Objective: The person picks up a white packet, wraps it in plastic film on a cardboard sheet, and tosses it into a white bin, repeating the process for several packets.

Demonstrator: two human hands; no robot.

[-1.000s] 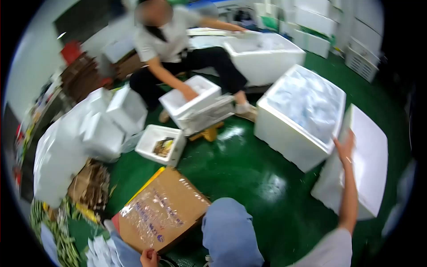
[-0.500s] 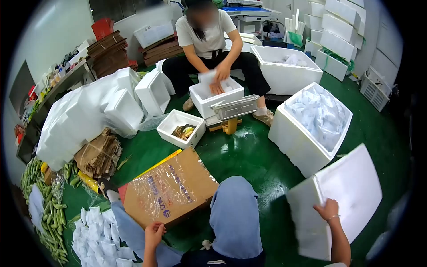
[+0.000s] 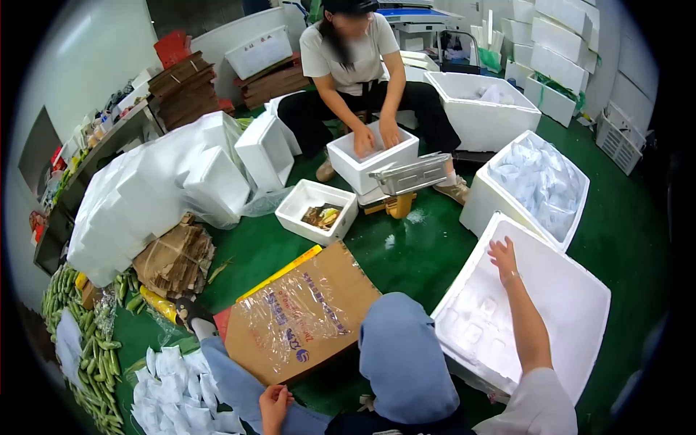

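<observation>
My right hand [image 3: 502, 259] is stretched over a large white foam box [image 3: 558, 290] at my right, fingers apart and holding nothing. That box is tilted with its open side up, and its bare inner floor shows moulded marks. My left hand [image 3: 275, 407] rests low by my leg with fingers curled together; I cannot tell what is in them. Just beyond it lies a flat cardboard carton [image 3: 304, 319] with clear tape and blue print. Left of my leg is a pile of white packets [image 3: 174, 391] on the floor.
Opposite, a person [image 3: 355, 65] has both hands in a white foam box [image 3: 377, 163] on a scale [image 3: 399, 206]. A small foam tray [image 3: 315, 235] holds scraps. Another foam box [image 3: 544, 185] is full of white packets. Green vegetables [image 3: 87, 355] lie at left beside stacked cardboard [image 3: 174, 261].
The large foam box has turned and swung toward me, its inside now showing. My right hand moved from its edge to above it. The other person's hands spread apart within their box.
</observation>
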